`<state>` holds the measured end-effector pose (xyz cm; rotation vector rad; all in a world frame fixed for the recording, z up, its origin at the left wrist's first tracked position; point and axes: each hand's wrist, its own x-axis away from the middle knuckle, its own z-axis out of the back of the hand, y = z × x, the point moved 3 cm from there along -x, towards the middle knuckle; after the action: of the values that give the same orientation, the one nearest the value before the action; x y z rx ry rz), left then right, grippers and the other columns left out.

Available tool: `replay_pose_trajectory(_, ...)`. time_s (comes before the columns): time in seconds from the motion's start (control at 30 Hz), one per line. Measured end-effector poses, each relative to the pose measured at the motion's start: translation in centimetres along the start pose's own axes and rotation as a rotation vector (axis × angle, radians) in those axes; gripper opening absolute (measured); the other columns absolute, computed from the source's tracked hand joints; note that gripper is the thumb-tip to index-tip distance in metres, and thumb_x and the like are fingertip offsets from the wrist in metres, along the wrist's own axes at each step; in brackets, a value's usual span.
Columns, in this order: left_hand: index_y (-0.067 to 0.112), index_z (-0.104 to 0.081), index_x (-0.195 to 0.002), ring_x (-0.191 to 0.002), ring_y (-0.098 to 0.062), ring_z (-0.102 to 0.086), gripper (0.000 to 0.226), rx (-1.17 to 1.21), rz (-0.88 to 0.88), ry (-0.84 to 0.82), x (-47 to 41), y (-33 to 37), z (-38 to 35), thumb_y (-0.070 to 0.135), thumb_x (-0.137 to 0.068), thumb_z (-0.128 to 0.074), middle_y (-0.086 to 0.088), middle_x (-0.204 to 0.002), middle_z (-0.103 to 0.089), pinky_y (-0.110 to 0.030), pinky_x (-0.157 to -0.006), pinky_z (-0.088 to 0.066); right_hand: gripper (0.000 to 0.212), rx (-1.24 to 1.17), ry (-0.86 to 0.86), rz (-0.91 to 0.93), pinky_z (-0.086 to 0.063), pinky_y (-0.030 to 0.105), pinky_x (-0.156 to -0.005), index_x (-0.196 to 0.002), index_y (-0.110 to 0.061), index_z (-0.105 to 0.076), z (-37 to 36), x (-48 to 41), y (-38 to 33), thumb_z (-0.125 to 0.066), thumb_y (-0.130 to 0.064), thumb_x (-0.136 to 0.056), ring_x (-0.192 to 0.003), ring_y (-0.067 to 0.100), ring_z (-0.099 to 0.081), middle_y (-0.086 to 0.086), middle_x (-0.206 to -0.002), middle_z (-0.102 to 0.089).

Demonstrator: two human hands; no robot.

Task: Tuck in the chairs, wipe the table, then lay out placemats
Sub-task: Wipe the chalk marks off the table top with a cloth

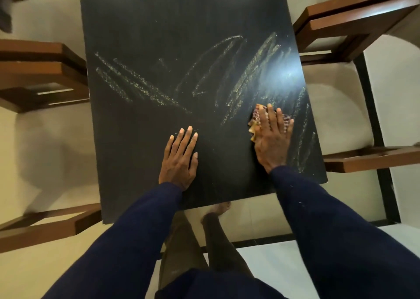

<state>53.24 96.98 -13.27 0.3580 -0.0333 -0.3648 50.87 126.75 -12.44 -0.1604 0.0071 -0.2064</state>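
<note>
A black table [159, 37] fills the middle of the view, streaked with pale wet wipe marks [250, 71] across its centre and right side. My right hand [272, 137] lies flat with straight fingers on a patterned yellow and brown cloth [253, 126], pressing it to the table near the right edge. My left hand [179, 158] rests flat on the bare tabletop near the front edge, holding nothing. Wooden chairs with cream seats stand at the left side [41, 76] and the right side [336, 108], their seats partly under the table.
A second wooden chair frame [354, 19] shows at the upper right and another [45, 226] at the lower left. My legs and a bare foot [218, 210] stand on the pale tiled floor at the table's front edge.
</note>
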Motion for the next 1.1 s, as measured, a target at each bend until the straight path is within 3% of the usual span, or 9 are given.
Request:
replay_pose_trajectory(0.17, 0.013, -0.032, -0.166, -0.164, -0.024, -0.016, 0.059, 0.009, -0.006, 0.008, -0.1, 0.1, 0.1, 0.025, -0.109, -0.042, -0.006, -0.176, -0.021, -0.051, -0.132, -0.017, 0.080, -0.014, -0.069, 0.347, -0.009, 0.069, -0.128, -0.172, -0.025, -0.019, -0.9, 3.7, -4.9, -0.055, -0.031, -0.100, -0.166, 0.030, -0.008, 0.004, -0.179, -0.013)
replay_pose_trajectory(0.27, 0.013, -0.032, -0.166, -0.164, -0.024, -0.016, 0.060, 0.013, 0.000, 0.005, -0.1, 0.2, 0.2, 0.025, -0.109, -0.042, -0.006, -0.176, -0.021, -0.052, -0.132, -0.019, 0.075, 0.013, -0.167, 0.682, -0.013, 0.069, -0.128, -0.171, -0.025, -0.020, -0.6, 8.6, -2.2, -0.052, -0.040, -0.105, -0.166, 0.032, -0.008, 0.007, -0.179, -0.013)
replay_pose_trajectory(0.33, 0.013, -0.031, -0.166, -0.164, -0.024, -0.015, 0.060, 0.016, 0.005, -0.007, -0.2, 0.3, 0.2, 0.027, -0.109, -0.041, -0.006, -0.176, -0.020, -0.052, -0.132, -0.019, 0.070, 0.017, -0.171, 0.779, -0.015, 0.068, -0.128, -0.169, -0.025, -0.028, 0.0, 9.1, 1.2, -0.053, -0.039, -0.106, -0.165, 0.032, -0.013, 0.007, -0.178, -0.018)
replay_pose_trajectory(0.47, 0.014, -0.032, -0.166, -0.164, -0.023, -0.014, 0.060, 0.004, 0.011, -0.011, -0.3, 0.2, 0.2, 0.026, -0.109, -0.043, -0.006, -0.177, -0.020, -0.050, -0.133, -0.016, 0.065, -0.006, -0.067, 0.481, -0.017, 0.068, -0.128, -0.167, -0.023, -0.033, 0.8, 5.4, 3.0, -0.051, -0.030, -0.106, -0.164, 0.030, -0.019, 0.005, -0.176, -0.025)
replay_pose_trajectory(0.6, 0.014, -0.032, -0.166, -0.164, -0.023, -0.014, 0.060, 0.006, 0.009, -0.006, -0.2, 0.3, 0.3, 0.025, -0.108, -0.044, -0.006, -0.177, -0.020, -0.050, -0.132, -0.017, 0.057, -0.009, 0.024, 0.160, -0.012, 0.065, -0.129, -0.168, -0.026, -0.033, -0.4, 2.2, -3.3, -0.038, -0.035, -0.112, -0.164, 0.027, -0.018, 0.001, -0.176, -0.026)
replay_pose_trajectory(0.73, 0.013, -0.033, -0.166, -0.164, -0.023, -0.016, 0.060, 0.012, 0.007, 0.005, 0.0, 0.3, 0.5, 0.024, -0.108, -0.043, -0.006, -0.176, -0.021, -0.051, -0.132, -0.018, 0.073, -0.050, -0.037, 0.386, -0.010, 0.068, -0.129, -0.170, -0.023, -0.027, -1.6, 4.8, -7.4, -0.056, -0.030, -0.103, -0.165, 0.031, -0.013, 0.005, -0.178, -0.020)
replay_pose_trajectory(0.9, 0.014, -0.032, -0.166, -0.164, -0.021, -0.017, 0.057, 0.049, 0.013, 0.011, -0.2, 0.1, 0.3, 0.023, -0.110, -0.040, -0.005, -0.176, -0.023, -0.048, -0.133, -0.016, 0.070, -0.020, -0.146, 0.787, -0.013, 0.067, -0.129, -0.169, -0.024, -0.029, -0.9, 8.8, -2.4, -0.055, -0.040, -0.106, -0.165, 0.033, -0.014, 0.009, -0.178, -0.019)
replay_pose_trajectory(1.0, 0.015, -0.033, -0.166, -0.164, -0.019, -0.017, 0.054, 0.091, 0.182, 0.057, 1.1, -1.3, 0.9, 0.020, -0.112, -0.036, -0.002, -0.175, -0.024, -0.047, -0.133, -0.016, 0.067, 0.001, -0.102, 0.720, -0.017, 0.068, -0.128, -0.168, -0.022, -0.034, 0.3, 6.8, 0.4, -0.057, -0.031, -0.105, -0.164, 0.031, -0.018, 0.006, -0.177, -0.023)
replay_pose_trajectory(1.1, 0.016, -0.031, -0.166, -0.164, -0.020, -0.014, 0.054, 0.039, 0.223, 0.048, 3.9, -3.0, 1.6, 0.021, -0.113, -0.035, -0.002, -0.176, -0.021, -0.046, -0.133, -0.014, 0.064, -0.007, -0.021, 0.468, -0.017, 0.066, -0.128, -0.167, -0.023, -0.035, 0.4, 2.9, -1.1, -0.052, -0.026, -0.106, -0.164, 0.029, -0.021, 0.003, -0.176, -0.027)
